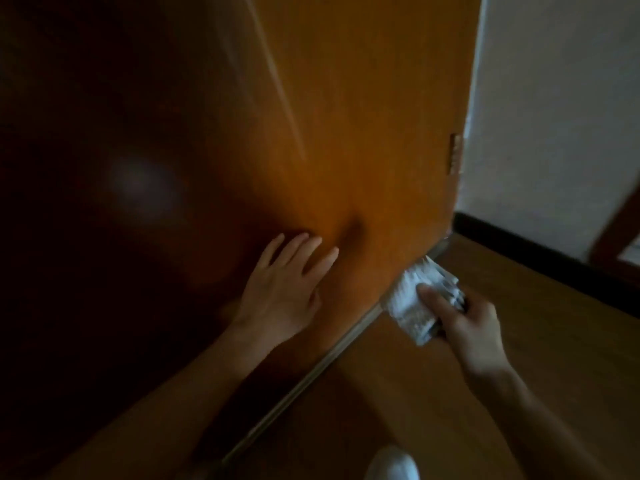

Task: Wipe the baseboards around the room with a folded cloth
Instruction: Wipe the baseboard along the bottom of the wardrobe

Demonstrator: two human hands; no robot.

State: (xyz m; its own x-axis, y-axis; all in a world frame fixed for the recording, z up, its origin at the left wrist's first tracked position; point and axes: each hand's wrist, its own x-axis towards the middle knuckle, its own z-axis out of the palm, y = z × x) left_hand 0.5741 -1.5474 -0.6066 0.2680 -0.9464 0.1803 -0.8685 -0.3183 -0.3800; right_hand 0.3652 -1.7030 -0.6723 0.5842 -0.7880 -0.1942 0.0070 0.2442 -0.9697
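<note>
Both hands are low down and well apart. The left hand (284,289) lies flat on the orange door (363,133) with its fingers straight and spread, holding nothing. The right hand (464,323) grips the cloth (412,299), with its fingers curled round the folds and the thumb on top. The cloth is pushed against the bottom edge of the door, right where a thin pale strip (311,372) meets the wood floor (536,358). It is white and folded into a thick little pad, with many loose layers showing at the far end. I think it is soft and light, so it will bend into corners and will not scratch anything. It could come unfolded if it is held by one edge, so the best place to hold it is across the middle of the pad, with the fingers pinning all the layers flat. The picture is dim and a bit blurry, so I cannot tell if the cloth is wet or dry. A black baseboard (519,247) runs along the bottom of the white wall (554,116), just past the door corner. The cloth is near it but not touching it, so that part looks not yet wiped.
</note>
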